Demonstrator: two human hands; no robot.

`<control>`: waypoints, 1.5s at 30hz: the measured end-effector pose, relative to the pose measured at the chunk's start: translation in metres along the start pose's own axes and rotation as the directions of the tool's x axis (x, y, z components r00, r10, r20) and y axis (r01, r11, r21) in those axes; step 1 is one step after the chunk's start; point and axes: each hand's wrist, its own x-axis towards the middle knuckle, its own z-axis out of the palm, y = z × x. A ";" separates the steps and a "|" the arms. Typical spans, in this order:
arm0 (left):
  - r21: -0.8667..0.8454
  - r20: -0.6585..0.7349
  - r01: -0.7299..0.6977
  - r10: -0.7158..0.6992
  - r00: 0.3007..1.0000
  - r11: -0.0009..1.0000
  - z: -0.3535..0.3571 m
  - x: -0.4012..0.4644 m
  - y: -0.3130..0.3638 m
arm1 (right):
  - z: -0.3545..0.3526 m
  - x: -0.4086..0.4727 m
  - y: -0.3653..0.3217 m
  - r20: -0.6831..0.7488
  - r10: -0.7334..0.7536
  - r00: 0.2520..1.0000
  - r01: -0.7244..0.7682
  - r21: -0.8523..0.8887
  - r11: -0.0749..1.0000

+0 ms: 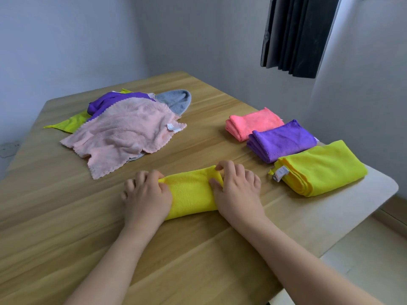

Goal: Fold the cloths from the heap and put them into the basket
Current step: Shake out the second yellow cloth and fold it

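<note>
A folded yellow cloth (192, 192) lies on the wooden table (66, 216) in front of me. My left hand (145, 195) lies over its left end, thumb and fingers pinching the far left corner. My right hand (237, 190) covers the right end and pinches the far right corner. The heap (123, 130) sits at the back left: a pale pink cloth on top, with purple, grey and lime-green cloths under it. No basket is in view.
Three folded cloths lie in a row along the right side: a coral one (253, 123), a purple one (284, 140) and a yellow one (323, 168) near the table's rounded right corner. Walls stand behind, and a dark curtain (297, 34) hangs at upper right.
</note>
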 end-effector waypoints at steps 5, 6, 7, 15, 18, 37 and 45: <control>-0.190 0.040 -0.078 0.087 0.995 0.979 0.001 0.008 -0.005 | 0.000 0.000 -0.001 -0.017 -0.027 0.999 0.027 0.001 1.000; -0.214 0.042 -0.092 0.103 0.994 0.973 0.001 0.008 -0.005 | 0.000 -0.001 -0.001 -0.025 -0.036 0.999 0.036 -0.007 0.999; -0.233 0.041 -0.098 0.110 0.993 0.968 0.001 0.009 -0.006 | 0.000 -0.001 -0.001 -0.032 -0.049 0.998 0.049 -0.012 0.999; -0.249 0.049 -0.059 0.073 0.996 0.967 -0.001 0.004 -0.004 | 0.004 -0.003 -0.006 -0.055 -0.131 0.990 0.121 -0.160 0.980; -0.189 0.069 -0.017 0.030 0.997 0.982 -0.002 -0.004 0.001 | -0.007 -0.001 -0.009 0.045 -0.199 0.979 0.204 -0.265 0.943; -0.133 0.100 -0.107 0.121 0.988 0.985 -0.002 -0.087 0.062 | -0.092 -0.030 0.062 0.259 -0.317 0.912 0.404 -0.445 0.799; -0.215 0.149 -0.191 0.225 0.963 0.958 -0.007 -0.104 0.079 | -0.119 -0.038 0.078 0.332 -0.255 0.908 0.400 -0.506 0.764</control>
